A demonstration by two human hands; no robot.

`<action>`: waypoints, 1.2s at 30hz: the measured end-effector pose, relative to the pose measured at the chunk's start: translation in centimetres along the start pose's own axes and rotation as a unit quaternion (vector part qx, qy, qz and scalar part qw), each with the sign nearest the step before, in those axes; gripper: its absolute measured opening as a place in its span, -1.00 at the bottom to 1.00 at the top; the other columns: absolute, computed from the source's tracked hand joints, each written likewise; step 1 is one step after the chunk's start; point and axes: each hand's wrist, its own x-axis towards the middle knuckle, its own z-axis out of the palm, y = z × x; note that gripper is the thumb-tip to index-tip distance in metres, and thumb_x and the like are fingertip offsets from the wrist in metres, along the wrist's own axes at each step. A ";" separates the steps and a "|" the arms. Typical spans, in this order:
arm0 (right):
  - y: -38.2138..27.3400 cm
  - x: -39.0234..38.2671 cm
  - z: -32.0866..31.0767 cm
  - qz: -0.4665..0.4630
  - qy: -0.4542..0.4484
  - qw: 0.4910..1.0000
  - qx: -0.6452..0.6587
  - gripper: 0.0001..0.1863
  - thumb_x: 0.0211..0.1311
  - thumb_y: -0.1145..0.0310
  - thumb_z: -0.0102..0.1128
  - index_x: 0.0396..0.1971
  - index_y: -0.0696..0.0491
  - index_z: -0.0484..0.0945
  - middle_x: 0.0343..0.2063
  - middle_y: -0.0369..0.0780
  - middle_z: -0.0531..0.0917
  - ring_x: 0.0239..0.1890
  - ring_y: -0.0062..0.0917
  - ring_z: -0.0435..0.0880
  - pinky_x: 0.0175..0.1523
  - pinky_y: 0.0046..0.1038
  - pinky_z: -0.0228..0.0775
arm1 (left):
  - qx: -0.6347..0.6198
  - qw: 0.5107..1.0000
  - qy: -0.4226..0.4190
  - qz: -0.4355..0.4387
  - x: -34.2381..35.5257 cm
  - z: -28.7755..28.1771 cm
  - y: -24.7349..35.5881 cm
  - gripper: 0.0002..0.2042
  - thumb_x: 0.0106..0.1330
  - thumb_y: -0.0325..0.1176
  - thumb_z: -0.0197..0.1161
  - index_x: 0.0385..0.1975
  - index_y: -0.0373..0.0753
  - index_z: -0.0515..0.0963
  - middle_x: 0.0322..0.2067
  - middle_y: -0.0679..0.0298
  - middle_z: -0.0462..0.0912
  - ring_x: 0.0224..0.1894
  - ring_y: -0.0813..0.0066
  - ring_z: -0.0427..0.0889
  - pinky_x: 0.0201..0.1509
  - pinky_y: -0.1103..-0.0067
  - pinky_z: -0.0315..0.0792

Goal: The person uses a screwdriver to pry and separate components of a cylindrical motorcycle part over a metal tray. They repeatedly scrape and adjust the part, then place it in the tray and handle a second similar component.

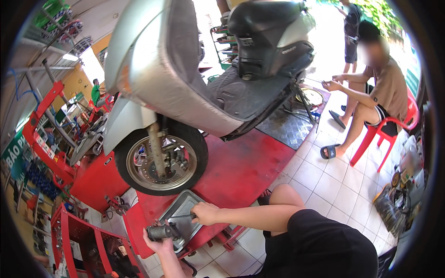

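A worker's bare right arm (pixel 257 218) stretches leftward from a black sleeve (pixel 324 234), nearly straight, ending in a right hand (pixel 205 214) closed in a grip, back of the hand uppermost. The left forearm (pixel 171 266) rises from the lower edge to a left hand (pixel 158 243) that cups upward, gripping from below. The two hands are near each other but apart, the left one lower, close to the body.

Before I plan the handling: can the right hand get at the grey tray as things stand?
Probably yes: the right hand is close to the grey tray, whose far end looks uncovered. It holds a thin rod-like tool, though, which may hinder grasping.
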 end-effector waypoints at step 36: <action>0.0 -5.0 -3.7 -0.112 0.066 0.990 0.060 -0.56 0.03 0.10 0.48 -0.25 0.17 0.70 -0.30 0.01 0.73 -0.23 -0.11 0.73 -0.09 -0.20 0.57 | 0.100 0.992 -0.031 -0.071 -10.0 0.3 -2.3 -0.67 0.28 -0.08 0.18 -0.23 -0.27 0.53 -0.27 0.23 0.63 0.05 0.17 0.59 0.31 -0.07 0.26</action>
